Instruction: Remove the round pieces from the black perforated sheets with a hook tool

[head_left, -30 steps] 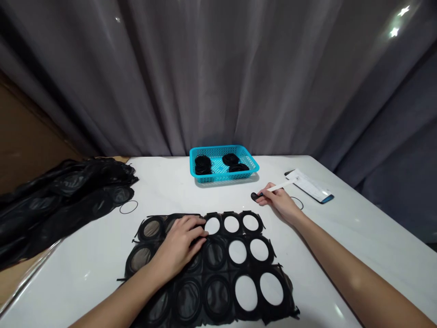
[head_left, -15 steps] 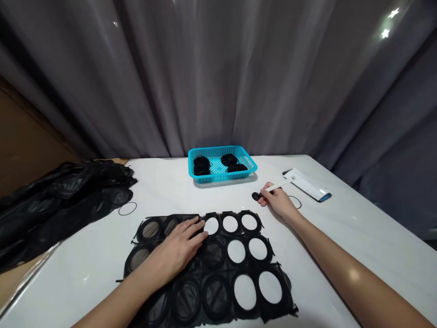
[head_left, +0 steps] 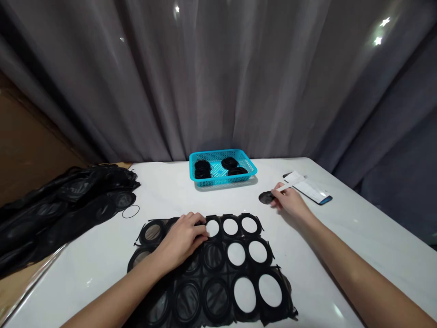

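Our right hand [head_left: 288, 200] has its fingers pinching a white strip [head_left: 287, 184] slanting toward the counter's [head_left: 164, 182] right edge; the black mesh disc [head_left: 265, 197] lies just left. Our left hand [head_left: 184, 234], fingers loosely spread, rests on the ringed black sheet [head_left: 216, 298].

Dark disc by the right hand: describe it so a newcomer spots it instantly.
On the white table, find the black sheet of joined rings. Go just past its far right corner, to the right hand; the dark disc is immediately left of it. Unlike the joined rings, it is a single dark round apart from the sheet.
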Available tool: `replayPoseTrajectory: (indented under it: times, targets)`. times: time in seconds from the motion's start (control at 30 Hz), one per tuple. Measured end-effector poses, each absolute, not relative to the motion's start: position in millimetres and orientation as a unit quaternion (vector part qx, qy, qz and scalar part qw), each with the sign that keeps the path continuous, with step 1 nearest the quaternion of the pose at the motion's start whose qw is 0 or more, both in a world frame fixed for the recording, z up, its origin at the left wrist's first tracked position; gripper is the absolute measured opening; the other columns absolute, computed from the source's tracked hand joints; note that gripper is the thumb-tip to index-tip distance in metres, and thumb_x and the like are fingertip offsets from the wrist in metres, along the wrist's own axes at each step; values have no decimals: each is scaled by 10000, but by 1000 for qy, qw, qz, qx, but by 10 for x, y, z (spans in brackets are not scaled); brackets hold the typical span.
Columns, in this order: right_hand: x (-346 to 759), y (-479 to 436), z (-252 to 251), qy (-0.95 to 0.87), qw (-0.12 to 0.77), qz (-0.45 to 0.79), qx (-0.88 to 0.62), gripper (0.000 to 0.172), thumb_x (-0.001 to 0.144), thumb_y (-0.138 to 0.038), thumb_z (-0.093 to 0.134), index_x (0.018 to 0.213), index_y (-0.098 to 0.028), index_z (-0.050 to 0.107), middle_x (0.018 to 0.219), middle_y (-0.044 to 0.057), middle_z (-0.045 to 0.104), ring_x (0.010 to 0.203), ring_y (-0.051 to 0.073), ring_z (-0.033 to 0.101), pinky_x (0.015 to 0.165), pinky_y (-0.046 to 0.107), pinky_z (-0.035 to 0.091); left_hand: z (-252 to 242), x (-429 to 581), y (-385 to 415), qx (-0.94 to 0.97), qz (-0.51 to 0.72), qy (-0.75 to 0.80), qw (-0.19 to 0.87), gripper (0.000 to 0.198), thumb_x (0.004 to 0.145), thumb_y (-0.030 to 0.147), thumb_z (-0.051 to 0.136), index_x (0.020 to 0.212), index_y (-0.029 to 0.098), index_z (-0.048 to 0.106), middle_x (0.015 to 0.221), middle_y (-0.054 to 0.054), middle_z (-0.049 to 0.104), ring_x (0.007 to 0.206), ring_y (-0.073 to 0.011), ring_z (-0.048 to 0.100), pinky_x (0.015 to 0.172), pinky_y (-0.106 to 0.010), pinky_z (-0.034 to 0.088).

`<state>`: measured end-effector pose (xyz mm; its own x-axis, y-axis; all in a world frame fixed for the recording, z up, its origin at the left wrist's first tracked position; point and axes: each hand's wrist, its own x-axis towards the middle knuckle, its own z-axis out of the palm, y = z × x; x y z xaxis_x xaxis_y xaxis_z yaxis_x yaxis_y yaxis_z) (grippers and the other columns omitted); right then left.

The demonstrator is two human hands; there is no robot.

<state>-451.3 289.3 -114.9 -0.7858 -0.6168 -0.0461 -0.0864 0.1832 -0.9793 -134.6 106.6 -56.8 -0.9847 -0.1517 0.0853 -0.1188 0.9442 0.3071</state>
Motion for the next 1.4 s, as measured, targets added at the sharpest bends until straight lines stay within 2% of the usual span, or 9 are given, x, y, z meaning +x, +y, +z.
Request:
replayPoseTrajectory:
  times: [0.13,0.17,0.3,0.4,0.5,0.8,1.13,1.23,1.4]
  targets:
    - [-4321,3000,-858,778,72,-545,-304,197,782,-341,633,680,-201,541,679,45,587,625,176,525,585,271,418,-552,-1373,1048,72,-200,-976,44,81,937,158,574,922,203,639,1093,-57,538,1000,-209,541,868,-347,454]
    - [-4182,2959,-800,769,93,-540,-329,203,814,-373,613,718,-200,567,662,43,590,614,179,528,583,275,421,-558,-1376,1043,74,-212,-973,45,66,930,153,581,924,200,626,1090,-55,529,1009,-204,538,874,-335,456]
    - [-3468,2628,-737,614,368,-542,-440,225,860,-398,632,886,-174,626,823,65,689,681,172,617,613,260,472,-611,-1368,1042,82,-244,-965,54,89,903,113,588,925,198,601,1091,-47,503,1053,-197,520,930,-332,435]
    - [-3114,2422,-835,591,442,-480,-475,151,867,-320,629,840,-180,578,698,21,658,613,149,599,539,225,434,-666,-1351,1058,90,-253,-961,71,105,892,95,584,918,196,596,1095,-49,497,1073,-208,503,941,-346,418]
    - [-3036,2346,-936,598,460,-457,-472,145,866,-274,625,804,-186,528,599,-15,617,519,122,537,475,199,378,-712,-1338,1063,90,-258,-958,83,114,881,84,589,904,196,597,1105,-49,498,1095,-217,488,953,-353,406]
    - [-3101,2340,-938,590,502,-445,-449,203,868,-342,640,825,-181,524,631,0,651,485,103,482,448,189,345,-764,-1324,1066,70,-242,-963,96,102,897,98,558,926,192,585,1114,-62,506,1039,-227,481,900,-380,397]
    - [-3091,2335,-968,602,496,-442,-443,174,864,-328,635,831,-182,546,613,-6,648,461,104,460,428,192,321,-748,-1325,1083,61,-230,-966,102,97,907,102,528,918,190,567,1107,-59,518,1008,-217,494,860,-368,391]
    - [-3089,2337,-974,602,489,-444,-449,153,869,-299,637,825,-178,554,608,-10,638,482,106,483,450,194,322,-739,-1327,1083,60,-228,-966,102,96,906,101,531,916,189,569,1099,-56,522,997,-215,498,857,-366,393]
    - [-3086,2340,-984,582,476,-466,-466,146,862,-273,650,809,-173,558,658,-6,628,616,147,610,601,231,437,-733,-1317,1086,63,-223,-967,103,114,895,88,537,917,192,578,1093,-55,527,999,-217,505,862,-363,400]
